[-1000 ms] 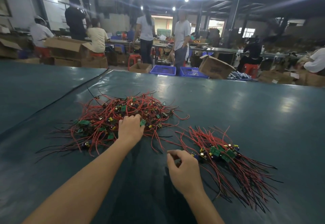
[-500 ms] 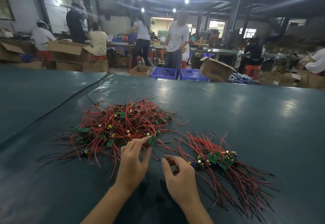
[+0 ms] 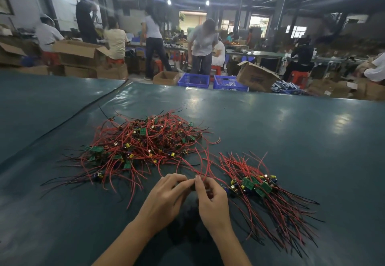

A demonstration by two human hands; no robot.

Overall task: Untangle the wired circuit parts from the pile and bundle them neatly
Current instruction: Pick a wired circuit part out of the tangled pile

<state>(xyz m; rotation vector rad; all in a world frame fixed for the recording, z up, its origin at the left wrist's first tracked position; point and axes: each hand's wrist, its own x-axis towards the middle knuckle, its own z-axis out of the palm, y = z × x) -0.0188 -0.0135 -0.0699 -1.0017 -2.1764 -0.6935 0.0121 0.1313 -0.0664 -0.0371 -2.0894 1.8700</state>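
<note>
A tangled pile [image 3: 141, 144] of small green circuit boards with red and black wires lies on the dark green table [image 3: 291, 140], left of centre. To its right, a combed-out bundle [image 3: 262, 190] of the same parts has its wires running toward the near right. Between the two, my left hand [image 3: 164, 199] and my right hand [image 3: 212, 203] meet fingertip to fingertip around one wired circuit part [image 3: 194, 182]. Its red wires [image 3: 205, 161] arc up and back toward the pile. The part itself is mostly hidden by my fingers.
A seam [image 3: 62, 124] in the table cover runs diagonally at the left. Beyond the far edge stand two blue crates [image 3: 193, 80], cardboard boxes [image 3: 256, 76] and several people at other benches.
My left hand came back from the pile with one wired part and met my right hand near the table's middle. The part's wires now trail out of the pile.
</note>
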